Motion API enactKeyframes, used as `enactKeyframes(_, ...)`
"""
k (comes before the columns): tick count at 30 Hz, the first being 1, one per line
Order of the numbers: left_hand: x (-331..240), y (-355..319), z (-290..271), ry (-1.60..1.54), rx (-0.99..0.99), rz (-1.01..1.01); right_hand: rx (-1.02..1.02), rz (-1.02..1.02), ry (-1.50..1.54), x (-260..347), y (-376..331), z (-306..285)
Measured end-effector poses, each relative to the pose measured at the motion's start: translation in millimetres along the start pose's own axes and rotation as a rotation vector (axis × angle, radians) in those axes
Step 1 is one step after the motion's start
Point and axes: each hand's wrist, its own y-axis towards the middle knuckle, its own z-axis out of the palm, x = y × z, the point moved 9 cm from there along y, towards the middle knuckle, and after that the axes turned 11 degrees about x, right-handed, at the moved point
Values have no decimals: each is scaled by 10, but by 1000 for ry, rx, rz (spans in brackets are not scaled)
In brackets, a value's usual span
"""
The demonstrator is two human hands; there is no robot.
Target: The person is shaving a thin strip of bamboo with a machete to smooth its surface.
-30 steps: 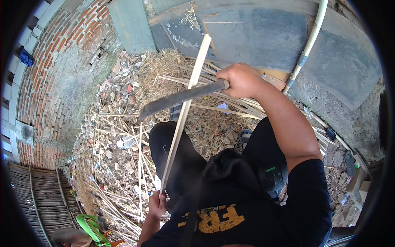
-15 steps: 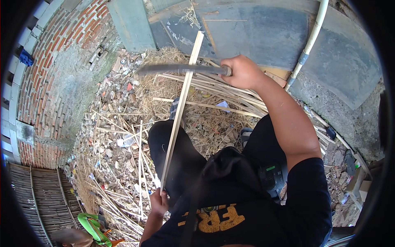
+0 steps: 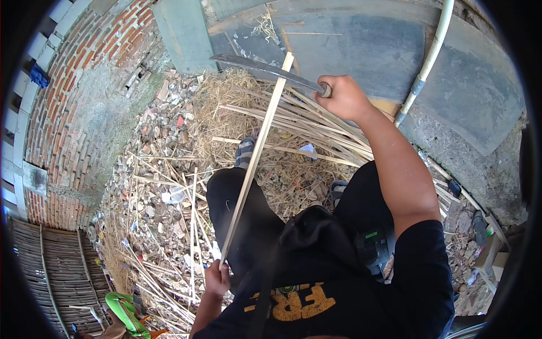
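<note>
The left hand [image 3: 216,278] was closed on the near end of a pale, bamboo-like strip [image 3: 252,164], which slanted up and away from it. The right hand [image 3: 345,97], farther forward, gripped a long knife [image 3: 259,66] that reached leftward from that fist, crossing the strip's far end (whether touching, I couldn't tell). The strip looked light, springy and splinter-prone, best held low, clear of the knife.

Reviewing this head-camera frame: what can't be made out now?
In the head view:
Wooden strip: lower end hidden in the left hand.
Machete: grip mostly covered by the right hand.
Left sandal: heel hidden behind the left knee.
Co-worker in green: cut off by the lower edge.
</note>
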Motion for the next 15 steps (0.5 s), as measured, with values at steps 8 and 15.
enactKeyframes(8,-134,35,-7,-8,10,3,10,-349,-185,447,-208,105)
enactKeyframes(15,-106,48,2,-1,-3,-32,-29,-356,-232,516,-199,87)
